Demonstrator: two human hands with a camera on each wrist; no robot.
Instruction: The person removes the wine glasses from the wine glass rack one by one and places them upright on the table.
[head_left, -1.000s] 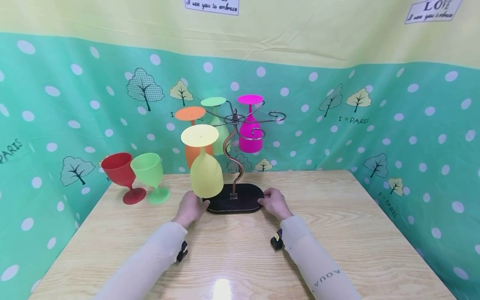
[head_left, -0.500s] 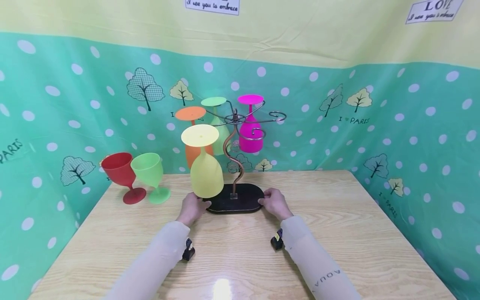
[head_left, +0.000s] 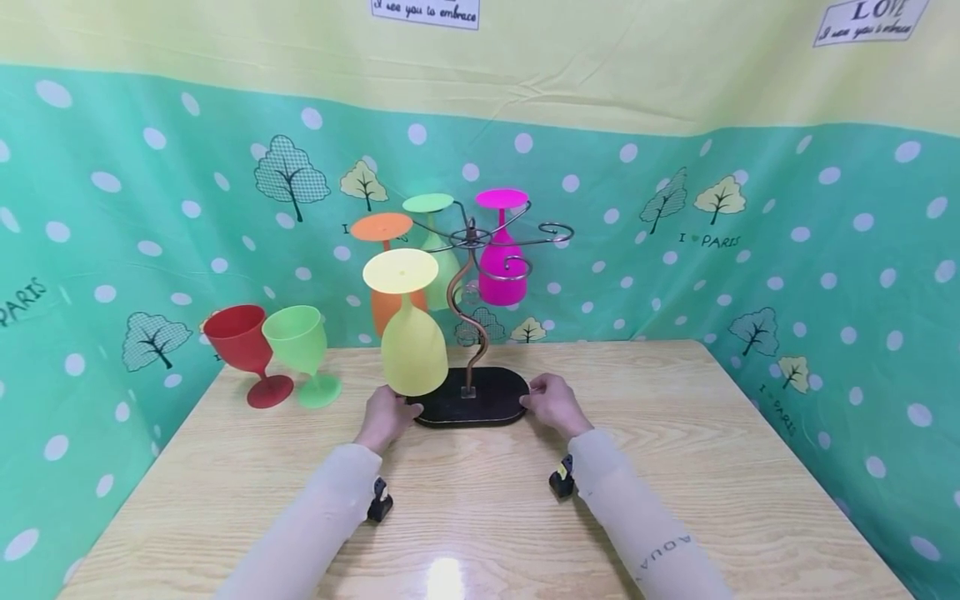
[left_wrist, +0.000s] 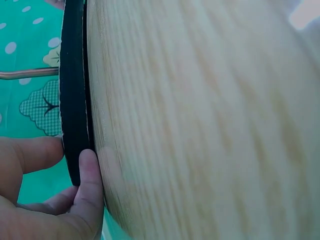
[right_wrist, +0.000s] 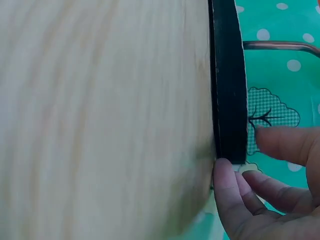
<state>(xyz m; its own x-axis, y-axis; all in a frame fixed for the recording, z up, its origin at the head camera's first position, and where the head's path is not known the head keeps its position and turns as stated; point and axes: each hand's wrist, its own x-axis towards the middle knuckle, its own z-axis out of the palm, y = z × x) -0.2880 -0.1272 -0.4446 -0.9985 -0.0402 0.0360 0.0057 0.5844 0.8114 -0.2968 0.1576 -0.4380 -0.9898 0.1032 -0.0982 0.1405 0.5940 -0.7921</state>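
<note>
A goblet rack with a black oval base (head_left: pixel 472 400) and a wavy copper-toned stem (head_left: pixel 472 325) stands on the table. Upside down from its wire arms hang a yellow goblet (head_left: pixel 414 350), an orange goblet (head_left: pixel 384 308), a pale green goblet (head_left: pixel 444 279) and a magenta goblet (head_left: pixel 502 279). My left hand (head_left: pixel 386 417) pinches the base's left end, thumb above and fingers at the lower edge. At the right end is my right hand (head_left: pixel 557 405); in the right wrist view its thumb (right_wrist: pixel 280 141) stands slightly off the base and a fingertip (right_wrist: pixel 223 167) meets the lower edge.
Upright at the table's left back are a red goblet (head_left: pixel 242 337) and a light green goblet (head_left: pixel 298 342). Two bare wire hooks (head_left: pixel 555 232) stick out on the rack's right side. Patterned cloth (head_left: pixel 645 275) hangs behind the wooden table (head_left: pixel 480 517) and along both sides.
My right hand has shifted slightly to the right, its thumb easing off the base. My left wrist has turned a little while the hand stays at the base. The rack and goblets look unmoved.
</note>
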